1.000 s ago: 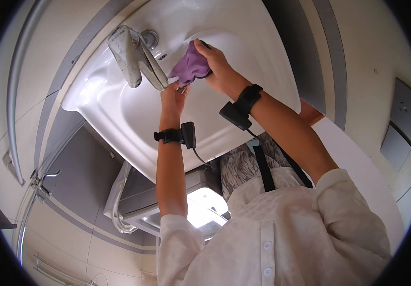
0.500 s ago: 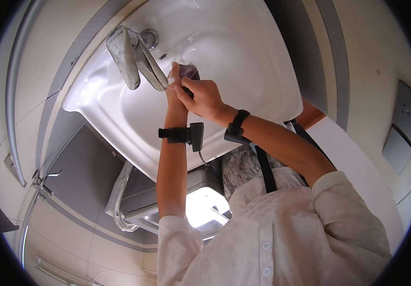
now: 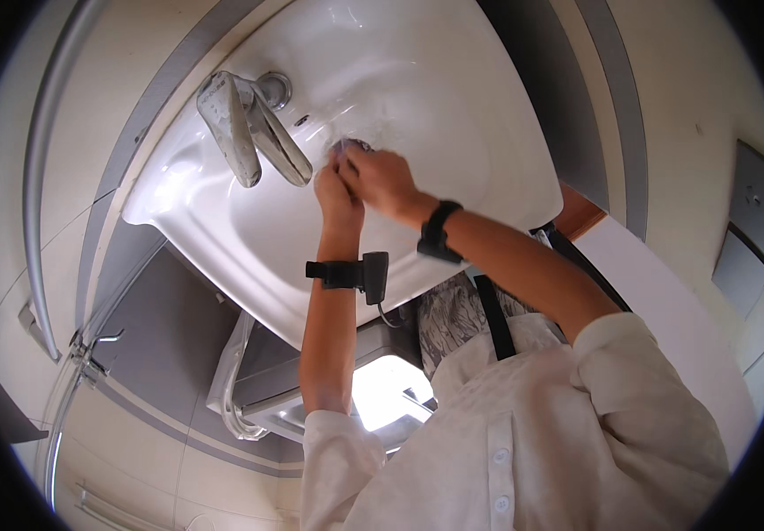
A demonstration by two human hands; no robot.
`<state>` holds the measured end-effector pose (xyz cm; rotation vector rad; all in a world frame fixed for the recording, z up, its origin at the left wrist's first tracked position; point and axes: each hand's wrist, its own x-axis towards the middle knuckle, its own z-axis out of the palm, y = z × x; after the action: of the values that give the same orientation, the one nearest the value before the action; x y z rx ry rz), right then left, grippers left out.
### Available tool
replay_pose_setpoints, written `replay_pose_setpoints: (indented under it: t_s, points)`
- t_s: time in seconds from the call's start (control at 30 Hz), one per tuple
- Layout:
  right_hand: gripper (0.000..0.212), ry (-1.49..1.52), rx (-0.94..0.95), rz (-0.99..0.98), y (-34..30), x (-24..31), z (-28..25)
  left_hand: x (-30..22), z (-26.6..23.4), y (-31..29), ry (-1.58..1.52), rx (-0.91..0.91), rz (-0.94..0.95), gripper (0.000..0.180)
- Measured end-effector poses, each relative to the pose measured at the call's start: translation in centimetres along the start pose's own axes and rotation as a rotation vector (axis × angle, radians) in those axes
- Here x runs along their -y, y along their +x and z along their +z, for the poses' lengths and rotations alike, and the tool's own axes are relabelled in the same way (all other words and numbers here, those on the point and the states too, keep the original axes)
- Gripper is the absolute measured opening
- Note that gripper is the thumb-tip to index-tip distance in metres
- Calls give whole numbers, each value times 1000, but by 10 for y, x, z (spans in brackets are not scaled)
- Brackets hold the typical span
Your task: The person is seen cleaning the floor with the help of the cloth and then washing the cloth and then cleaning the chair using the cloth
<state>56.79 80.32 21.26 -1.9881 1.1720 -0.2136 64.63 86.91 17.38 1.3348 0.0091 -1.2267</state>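
Head view: both hands point(image 3: 361, 184) close on a purple cloth point(image 3: 358, 144) at the white basin point(image 3: 453, 115)

The left hand point(image 3: 339, 198) and the right hand point(image 3: 385, 182) meet over the bowl, knuckle to knuckle, with fingers curled in tightly. Between them sits the cloth, mostly covered; only a small dark purple bit shows past the fingertips. Both hands appear to have hold of it, though how each finger grips is hidden.

In the picture, the worn tap point(image 3: 231, 131) lies to the left of the hands, the end of one of its arms just beside the left hand. A black band point(image 3: 339, 274) with a small box circles the left wrist, and another black strap point(image 3: 438, 232) circles the right. Below are a pale buttoned shirt point(image 3: 453, 460) and patterned trousers point(image 3: 447, 323). A metal bar point(image 3: 32, 181) runs along the wall at far left.
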Motion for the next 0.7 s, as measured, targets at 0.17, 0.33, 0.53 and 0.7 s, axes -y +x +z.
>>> replay_pose_setpoints:
  t_s: [0.17,0.33,0.53,0.7]
  points:
    - [31,-215,-6,224,43,-41,-20,-42,17,-19,-152,-82,-275,23]
    - [32,309,-80,297,37,-31,-40,-48,4,-19,129,-132,-167,20]
    - [24,419,-85,-1,-4,30,-18,-11,-6,2,-45,-177,-61,16]
    - [27,59,27,91,21,-7,6,-27,26,-14,-280,-353,-224,25]
